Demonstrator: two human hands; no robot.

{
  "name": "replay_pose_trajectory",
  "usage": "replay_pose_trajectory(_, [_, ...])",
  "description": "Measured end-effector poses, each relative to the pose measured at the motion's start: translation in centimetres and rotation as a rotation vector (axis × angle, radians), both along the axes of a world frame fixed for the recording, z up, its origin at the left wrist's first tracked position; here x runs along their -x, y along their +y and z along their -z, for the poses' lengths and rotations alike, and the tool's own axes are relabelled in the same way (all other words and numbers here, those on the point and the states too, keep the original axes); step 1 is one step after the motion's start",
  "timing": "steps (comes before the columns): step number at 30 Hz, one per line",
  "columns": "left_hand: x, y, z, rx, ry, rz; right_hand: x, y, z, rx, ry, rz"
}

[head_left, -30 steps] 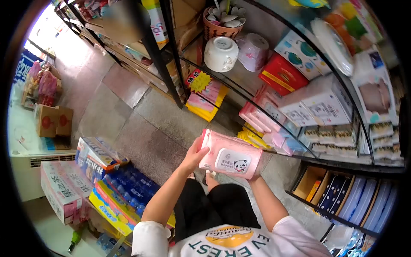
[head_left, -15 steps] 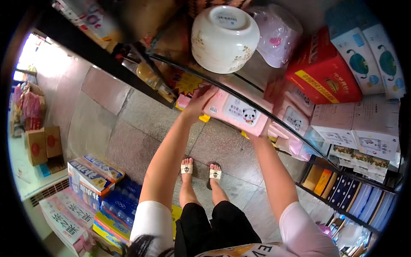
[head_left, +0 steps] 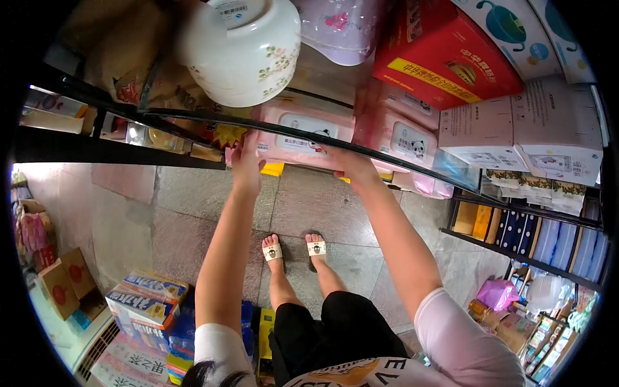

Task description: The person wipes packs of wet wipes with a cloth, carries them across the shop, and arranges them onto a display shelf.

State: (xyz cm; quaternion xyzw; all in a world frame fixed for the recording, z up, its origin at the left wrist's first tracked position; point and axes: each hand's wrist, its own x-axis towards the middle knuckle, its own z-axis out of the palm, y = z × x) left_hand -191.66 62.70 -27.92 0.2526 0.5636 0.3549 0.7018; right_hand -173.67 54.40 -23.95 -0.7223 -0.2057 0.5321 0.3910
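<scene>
A pink pack of wet wipes (head_left: 302, 122) with a panda on its white lid label lies on the shelf level behind and below the glass shelf edge. My left hand (head_left: 246, 166) grips its left end, thumb toward me and fingers reaching up along the side. At the front right corner of the pack is my right hand (head_left: 356, 169), its fingers closed against it and partly hidden behind the glass edge. More pink wipes packs (head_left: 407, 138) are stacked just to the right.
On the glass shelf above stand a white flowered bowl (head_left: 248, 58), a lilac wrapped item (head_left: 338, 29) and a red box (head_left: 445, 61). White cartons (head_left: 480, 132) are at right. Boxed goods (head_left: 145, 300) are stacked behind me at lower left. Tiled floor (head_left: 316, 203) lies below.
Both hands have moved the wipes pack further in under the glass shelf. The right hand now sits lower at its front corner. My view has turned and shifted right.
</scene>
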Motion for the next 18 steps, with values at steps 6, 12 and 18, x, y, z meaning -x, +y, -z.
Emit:
replay_pose_trajectory(6, [0.2,-1.2,2.9,-0.387,0.072,-0.005,0.9,-0.3,0.2,-0.17,0.175,0.124])
replay_pose_trajectory(12, [-0.7,-2.5,-2.2,-0.608,0.118,0.15,-0.4,-2.9,-1.6,-0.378,0.152,0.197])
replay_pose_trajectory(18, [-7.6,-3.7,-6.1,-0.391,-0.392,0.021,-6.8,-5.2,-4.0,-0.488,0.336,0.279])
